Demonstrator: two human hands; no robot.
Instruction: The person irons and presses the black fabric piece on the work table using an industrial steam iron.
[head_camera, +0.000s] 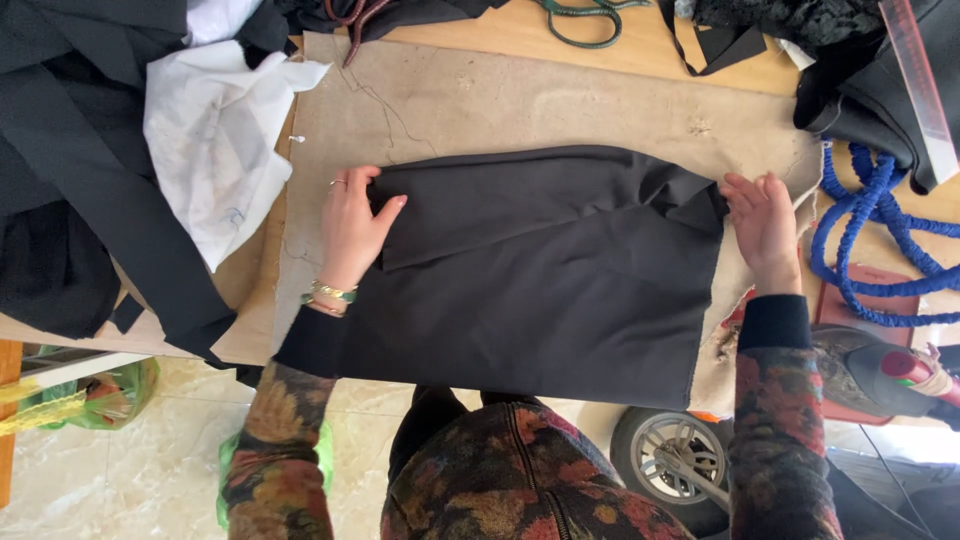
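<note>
A folded piece of black cloth (545, 280) lies flat across a worn tan pad (520, 105) that covers the wooden bench (640, 45). Its near edge hangs just past the bench edge toward the person.

The left hand (350, 230) rests palm down on the cloth's left end. Its fingers (385, 212) are spread flat, pressing rather than gripping; the thumb side lies over a folded edge. A ring and bracelets show on that hand.

The right hand (765, 225) lies at the cloth's right end, where the fabric bunches into creases. Its fingertips touch the cloth edge, but whether they pinch the fabric or merely press it cannot be told from this angle.

A white cloth (215, 150) lies just left of the pad, partly over a heap of dark fabric (70, 180) whose extent is cut off by the frame edge. A blue coiled cord (875, 235) lies right of the pad, near the right hand. A clear ruler (918, 85) crosses more dark cloth at the upper right. An iron (880, 375) sits at the right edge, partly hidden by the right sleeve. A green cord (585, 20) at the top is cut off.
</note>
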